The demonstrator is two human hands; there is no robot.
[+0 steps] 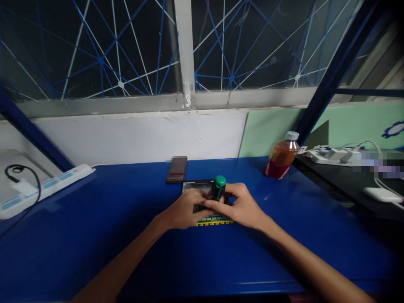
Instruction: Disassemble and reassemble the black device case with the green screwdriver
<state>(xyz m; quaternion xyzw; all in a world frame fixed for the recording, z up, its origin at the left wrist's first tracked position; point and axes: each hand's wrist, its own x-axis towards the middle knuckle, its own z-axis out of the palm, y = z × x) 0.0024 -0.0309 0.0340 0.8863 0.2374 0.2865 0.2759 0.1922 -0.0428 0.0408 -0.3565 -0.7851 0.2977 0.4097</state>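
A screwdriver with a green and black handle (218,188) stands nearly upright between my two hands. My right hand (244,206) is closed, its thumb and fingers around the lower part of the handle. My left hand (187,209) is closed beside it, over a dark piece whose shape is mostly hidden. Under both hands lies a green circuit board (214,219) with a yellow-and-black front edge. Behind my left hand shows a flat dark device (198,185). The screwdriver's tip is hidden.
On the blue table (142,261), a dark phone (177,169) lies near the back edge. A bottle with a red label (282,155) stands at back right. A white power strip (47,189) is at left; a black surface at right holds cables and another strip.
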